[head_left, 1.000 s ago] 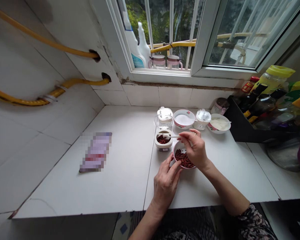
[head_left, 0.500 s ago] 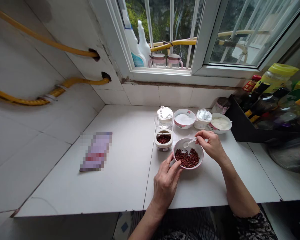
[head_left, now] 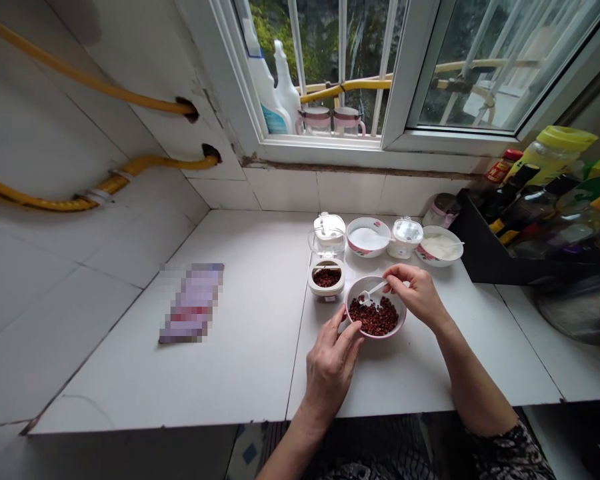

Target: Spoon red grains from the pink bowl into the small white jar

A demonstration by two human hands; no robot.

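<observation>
My left hand [head_left: 333, 357] grips the near left rim of a white bowl [head_left: 401, 312] with a pink edge. Dark red peppercorn-like grains [head_left: 380, 319] cover the bottom of this bowl. Pinched in my right hand [head_left: 413, 290] is a small white spoon [head_left: 375, 289], its tip low over the grains at the bowl's left inner side. Just left of the bowl stands an open white-rimmed jar [head_left: 326, 291] with the same dark red grains inside.
Behind are a clear-and-white container [head_left: 329, 230], a bowl of white powder [head_left: 369, 251], a lidded white jar [head_left: 405, 239] and another bowl [head_left: 441, 259]. A black box of bottles [head_left: 480, 250] stands right. A blurred purple packet [head_left: 195, 303] lies left.
My right hand has moved slightly left with the spoon, whose tip is now lower and further left in the bowl, by the grains. My left hand stays at the rim.
</observation>
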